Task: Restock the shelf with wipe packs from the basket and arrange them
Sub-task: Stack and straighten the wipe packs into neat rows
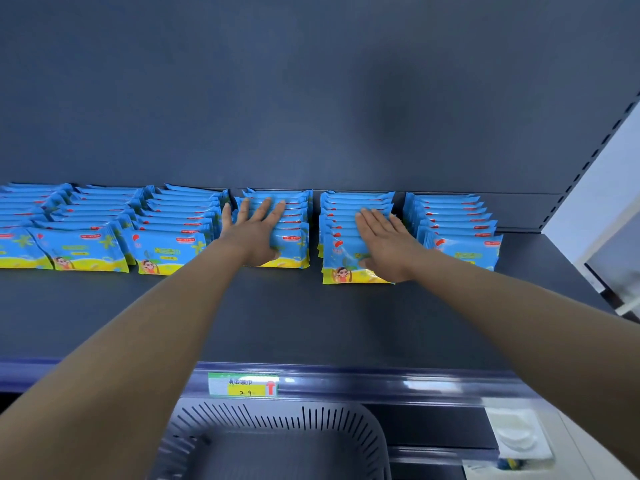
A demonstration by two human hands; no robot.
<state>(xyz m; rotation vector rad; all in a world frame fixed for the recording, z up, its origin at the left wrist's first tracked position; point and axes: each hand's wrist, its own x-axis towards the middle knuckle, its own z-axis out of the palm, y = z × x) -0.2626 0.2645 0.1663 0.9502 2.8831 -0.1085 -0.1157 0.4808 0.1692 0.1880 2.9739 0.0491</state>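
- The left hand (256, 233) lies flat and wide on top of one row of packs (294, 247) in the middle of the shelf (311, 317). Its fingers are straight and its thumb is down on the front pack.
- The right hand (384, 244) lies the same way, flat and wide, on the next row (343, 268) to the right. Neither hand grips a pack.
- The packs stand on their thin edges and lean back. A push that is too hard could make a row slip and fall flat like dominoes.
- The wrappers look shiny and slick, so a hand could slide off and knock the row beside it.
- The next row sits nearer the front than the others. If it is not pushed back straight, the fronts will look crooked.
- There are gaps between these rows. A sideways shove could tip packs into a gap.
- The basket (242, 417) sits below the shelf edge. I see no packs in it, but it is blurry, so some could be missed.
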